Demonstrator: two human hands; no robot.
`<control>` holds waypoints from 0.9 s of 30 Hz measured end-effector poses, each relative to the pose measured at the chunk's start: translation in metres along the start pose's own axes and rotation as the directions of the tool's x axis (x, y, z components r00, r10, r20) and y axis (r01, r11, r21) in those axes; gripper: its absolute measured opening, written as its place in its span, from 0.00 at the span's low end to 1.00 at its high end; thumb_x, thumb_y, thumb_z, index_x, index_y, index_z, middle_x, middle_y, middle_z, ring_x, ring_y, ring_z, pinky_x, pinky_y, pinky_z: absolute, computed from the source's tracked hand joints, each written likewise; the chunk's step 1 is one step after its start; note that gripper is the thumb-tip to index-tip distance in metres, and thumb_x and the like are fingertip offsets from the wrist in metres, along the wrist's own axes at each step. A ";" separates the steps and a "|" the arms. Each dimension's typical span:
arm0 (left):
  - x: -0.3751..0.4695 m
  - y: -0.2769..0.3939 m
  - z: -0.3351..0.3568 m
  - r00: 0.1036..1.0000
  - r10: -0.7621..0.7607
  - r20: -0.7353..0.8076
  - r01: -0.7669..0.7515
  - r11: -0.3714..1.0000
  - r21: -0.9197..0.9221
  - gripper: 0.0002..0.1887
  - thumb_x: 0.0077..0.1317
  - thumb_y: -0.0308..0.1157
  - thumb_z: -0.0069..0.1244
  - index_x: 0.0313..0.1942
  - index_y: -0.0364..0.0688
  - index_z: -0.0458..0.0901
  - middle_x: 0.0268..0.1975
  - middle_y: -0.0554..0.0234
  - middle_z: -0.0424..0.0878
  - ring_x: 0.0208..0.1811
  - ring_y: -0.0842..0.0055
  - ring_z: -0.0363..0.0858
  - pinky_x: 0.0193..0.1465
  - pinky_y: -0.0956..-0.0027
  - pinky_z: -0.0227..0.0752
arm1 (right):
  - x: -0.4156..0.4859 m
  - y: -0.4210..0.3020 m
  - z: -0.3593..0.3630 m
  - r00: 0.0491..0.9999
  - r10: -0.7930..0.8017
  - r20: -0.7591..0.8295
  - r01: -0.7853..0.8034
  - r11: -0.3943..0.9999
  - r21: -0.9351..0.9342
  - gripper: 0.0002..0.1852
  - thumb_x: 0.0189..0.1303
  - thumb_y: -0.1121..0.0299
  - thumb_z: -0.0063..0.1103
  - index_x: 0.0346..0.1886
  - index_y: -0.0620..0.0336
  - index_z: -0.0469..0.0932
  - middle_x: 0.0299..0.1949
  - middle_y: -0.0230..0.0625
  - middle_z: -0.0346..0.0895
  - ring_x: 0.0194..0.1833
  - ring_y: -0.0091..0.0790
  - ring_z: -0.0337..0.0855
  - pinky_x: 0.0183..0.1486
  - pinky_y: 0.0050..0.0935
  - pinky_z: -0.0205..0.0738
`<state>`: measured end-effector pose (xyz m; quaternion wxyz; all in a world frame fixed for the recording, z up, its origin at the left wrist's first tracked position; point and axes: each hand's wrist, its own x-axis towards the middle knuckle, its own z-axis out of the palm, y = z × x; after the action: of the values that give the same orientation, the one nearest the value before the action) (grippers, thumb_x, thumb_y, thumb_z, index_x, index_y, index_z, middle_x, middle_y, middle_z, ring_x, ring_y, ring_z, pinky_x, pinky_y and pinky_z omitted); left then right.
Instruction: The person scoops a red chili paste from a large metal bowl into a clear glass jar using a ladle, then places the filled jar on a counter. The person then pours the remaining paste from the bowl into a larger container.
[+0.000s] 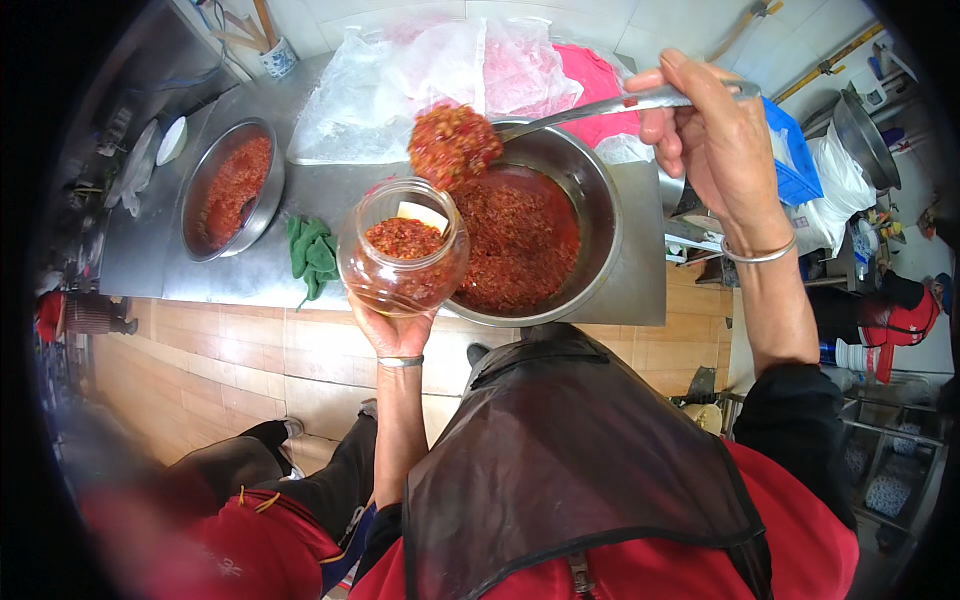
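My left hand [394,328] holds up a clear round jar [403,281] from below; the jar is partly filled with red chopped chili sauce, and a pale label shows on it. In my right hand [705,127] is the handle of a metal ladle [585,109]. Its bowl, hidden under a heap of chili sauce [454,146], is tilted just above and behind the jar's mouth. Beneath the ladle, a large steel basin [600,281] of oily red chili sauce [517,240] stands on the steel table, to the right of the jar.
On the steel table [315,187] are a green cloth [309,251], a smaller steel basin [259,232] of red sauce and clear plastic sheeting [360,97]. A blue crate [787,161] stands at the right. Another person in red [262,532] is close at my left; others are farther off.
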<state>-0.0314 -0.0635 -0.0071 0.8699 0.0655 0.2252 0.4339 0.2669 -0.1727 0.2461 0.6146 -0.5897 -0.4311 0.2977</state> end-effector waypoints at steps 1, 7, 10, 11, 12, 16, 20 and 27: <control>0.000 -0.002 0.002 0.999 0.010 0.046 -0.010 1.000 0.009 0.45 0.64 0.70 0.44 0.74 0.53 0.58 0.76 0.52 0.58 0.74 0.48 0.60 0.65 0.31 0.66 | 0.001 -0.007 0.007 0.999 -0.006 0.036 0.008 0.999 -0.045 0.22 0.73 0.55 0.53 0.40 0.68 0.84 0.23 0.37 0.81 0.18 0.21 0.74 0.18 0.20 0.65; 0.002 -0.012 0.008 0.993 -0.017 0.114 0.016 1.000 0.011 0.46 0.64 0.73 0.40 0.75 0.55 0.57 0.76 0.54 0.60 0.75 0.48 0.60 0.66 0.30 0.66 | -0.010 0.008 0.080 0.964 0.076 0.255 -0.012 0.970 -0.245 0.19 0.73 0.59 0.52 0.32 0.65 0.82 0.18 0.37 0.79 0.17 0.28 0.76 0.21 0.25 0.71; -0.001 -0.014 0.011 0.996 0.004 0.084 -0.002 1.000 -0.024 0.39 0.68 0.66 0.40 0.72 0.53 0.63 0.73 0.58 0.66 0.73 0.56 0.65 0.70 0.38 0.65 | -0.019 0.031 0.099 0.433 -0.550 0.714 0.888 0.398 -0.232 0.15 0.66 0.64 0.60 0.25 0.62 0.74 0.20 0.36 0.75 0.24 0.35 0.78 0.23 0.28 0.74; -0.002 -0.015 0.011 0.995 0.019 0.097 -0.016 0.999 -0.033 0.36 0.70 0.63 0.41 0.71 0.53 0.66 0.71 0.60 0.69 0.72 0.60 0.66 0.71 0.42 0.64 | -0.026 0.035 0.096 0.277 -0.572 0.772 0.957 0.234 -0.169 0.15 0.62 0.66 0.62 0.23 0.61 0.72 0.22 0.36 0.74 0.26 0.37 0.78 0.24 0.29 0.74; -0.004 -0.016 0.012 0.991 0.044 0.124 -0.037 0.998 -0.057 0.37 0.70 0.64 0.40 0.72 0.52 0.65 0.72 0.59 0.68 0.73 0.60 0.66 0.71 0.42 0.65 | -0.031 0.038 0.091 0.206 -0.567 0.798 0.978 0.142 -0.152 0.13 0.56 0.66 0.67 0.27 0.66 0.75 0.26 0.34 0.75 0.28 0.34 0.76 0.24 0.29 0.74; -0.010 -0.014 0.013 0.987 -0.100 0.126 0.118 0.982 -0.146 0.39 0.69 0.66 0.38 0.73 0.52 0.63 0.73 0.58 0.66 0.73 0.58 0.65 0.70 0.41 0.66 | -0.045 0.042 0.069 0.152 -0.599 0.786 0.988 0.066 -0.141 0.21 0.53 0.72 0.72 0.46 0.76 0.77 0.26 0.35 0.71 0.24 0.31 0.71 0.23 0.28 0.69; -0.007 -0.013 0.013 0.982 -0.118 0.149 0.130 0.988 -0.078 0.41 0.68 0.70 0.38 0.74 0.56 0.61 0.74 0.58 0.64 0.74 0.54 0.63 0.69 0.36 0.65 | -0.050 0.047 0.063 0.162 -0.602 0.782 0.987 0.100 -0.127 0.21 0.54 0.72 0.71 0.48 0.78 0.77 0.28 0.37 0.73 0.25 0.32 0.74 0.23 0.28 0.69; -0.004 -0.017 0.005 0.988 -0.084 0.127 0.101 0.986 -0.134 0.48 0.62 0.71 0.45 0.74 0.51 0.58 0.75 0.49 0.60 0.73 0.46 0.62 0.64 0.31 0.68 | -0.062 0.052 0.049 0.626 -0.623 0.469 0.774 0.568 -0.278 0.13 0.70 0.71 0.55 0.48 0.76 0.79 0.31 0.41 0.80 0.23 0.32 0.76 0.23 0.28 0.72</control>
<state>-0.0187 -0.0768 -0.0067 0.9036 0.0199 0.1440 0.4029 0.2031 -0.1978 0.1804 0.4470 -0.4364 -0.7808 0.0067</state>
